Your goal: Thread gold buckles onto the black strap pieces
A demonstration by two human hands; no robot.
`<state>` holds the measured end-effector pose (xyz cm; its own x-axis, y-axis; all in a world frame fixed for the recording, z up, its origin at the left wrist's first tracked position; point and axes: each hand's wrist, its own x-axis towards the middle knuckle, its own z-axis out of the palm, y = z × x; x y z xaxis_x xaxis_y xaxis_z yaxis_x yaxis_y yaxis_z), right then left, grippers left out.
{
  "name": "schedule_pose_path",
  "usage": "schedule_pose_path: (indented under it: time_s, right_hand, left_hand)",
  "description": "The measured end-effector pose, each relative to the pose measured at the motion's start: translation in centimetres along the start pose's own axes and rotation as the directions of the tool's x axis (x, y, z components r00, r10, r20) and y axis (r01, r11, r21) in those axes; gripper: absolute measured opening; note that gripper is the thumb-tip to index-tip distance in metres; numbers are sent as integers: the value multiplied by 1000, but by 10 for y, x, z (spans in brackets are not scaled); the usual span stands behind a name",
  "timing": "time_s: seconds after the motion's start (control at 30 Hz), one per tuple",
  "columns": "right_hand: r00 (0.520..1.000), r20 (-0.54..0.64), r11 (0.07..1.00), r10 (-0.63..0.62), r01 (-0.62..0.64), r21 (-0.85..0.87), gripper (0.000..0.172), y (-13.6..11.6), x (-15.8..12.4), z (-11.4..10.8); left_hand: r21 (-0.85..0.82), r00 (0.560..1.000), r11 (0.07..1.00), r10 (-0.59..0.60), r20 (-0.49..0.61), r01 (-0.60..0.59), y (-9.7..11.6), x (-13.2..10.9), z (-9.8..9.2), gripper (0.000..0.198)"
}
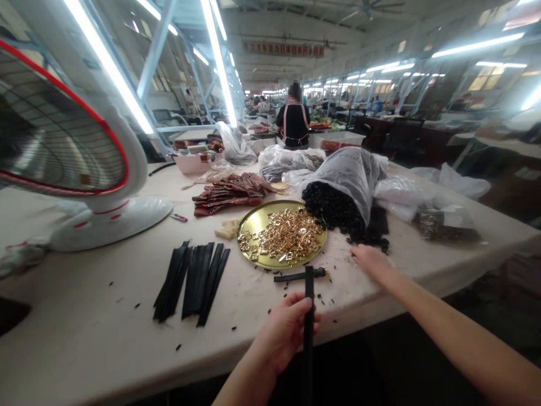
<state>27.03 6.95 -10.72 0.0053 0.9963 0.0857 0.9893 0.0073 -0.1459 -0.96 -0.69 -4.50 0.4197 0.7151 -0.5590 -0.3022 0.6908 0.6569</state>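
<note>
As left fingers [301,306] pinch, black strip [309,283] extends both ways.

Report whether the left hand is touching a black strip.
Touching. The head view shows the left hand holding a black strip, its thumb against one edge.

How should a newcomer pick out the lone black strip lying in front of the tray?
Find the round gold tray heaped with metal pieces. Just in front of it, behind the held strip in the left hand, a single black strip lies on the table. Unlike the strips further left, it lies crosswise, with a gold glint at its right end.
</note>
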Motion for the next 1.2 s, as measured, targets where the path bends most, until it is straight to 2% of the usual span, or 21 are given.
schedule_pose_path:
  time_s: [0.13, 0.27, 0.33, 0.37, 0.4, 0.43, 0.47, 0.53, 0.67, 0.73, 0.87, 0.97, 1.03, 1.13, 1.2]
  right_hand:
    - [998, 52, 998, -30, 33, -44, 11, 6, 8, -5]
    - [999, 21, 999, -36, 36, -19, 16, 0, 7, -14]
    - [1000, -8, 997, -20, 20, 74, 20, -10, 0, -18]
    - [1000, -13, 982, -3, 6, 187, 23, -17, -4, -20]
    - [1000, -2, 939, 18, -16, 343, 26, -25, -9, -22]
    - [999, 29, 852, 38, -47, 521, 29, -33, -13, -24]
    - [996, 83, 737, 41, -86, 670, 32, -42, -18, -26]
    - [980, 198, 505, 34, -188, 842, 33, -59, -24, -29]
    - [922, 382, 127, 61, -387, 913, 27, -82, -26, -25]
    - [887, 457, -16, 64, -457, 889, 24, -87, -23, -21]
    - [849, 526, -221, 46, -505, 834, 20, -92, -20, -16]
    - [807, 587, -347, 61, -534, 771, 16, -96, -22, -16]
    - [779, 622, -421, 79, -540, 729, 15, -101, -27, -17]
    - [769, 634, -497, 81, -520, 695, 13, -111, -35, -17]
    - [782, 617, -498, 93, -500, 708, 13, -117, -39, -18]
  left_hand:
    - [-103, 997, 992, -78, 0, 78, -9, 0, 9, 16]
    - [-187, 992, 974, -128, -3, 125, -7, 6, 8, 15]
    - [-230, 988, 961, -157, 5, 154, -5, 11, 7, 15]
    - [-252, 985, 953, -171, 13, 169, -5, 14, 7, 14]
    - [-273, 983, 945, -184, 22, 183, -5, 17, 6, 13]
    - [-291, 981, 937, -192, 30, 192, -5, 20, 5, 13]
    - [-304, 979, 931, -199, 36, 200, -5, 23, 5, 12]
    - [-316, 974, 922, -219, 48, 223, -5, 29, 3, 11]
    - [-317, 963, 910, -262, 65, 269, -3, 36, 2, 13]
    - [-251, 964, 931, -257, 69, 266, -1, 37, 2, 15]
    - [50, 997, 996, -76, 20, 75, 4, 34, 0, 20]
    - [208, 999, 978, 37, -29, -31, 4, 36, -4, 34]
    - [298, 996, 952, 86, -35, -72, 3, 40, -6, 35]
    - [421, 979, 890, 203, -25, -174, -2, 46, -6, 24]
    - [490, 960, 842, 276, -38, -223, -5, 48, -5, 19]
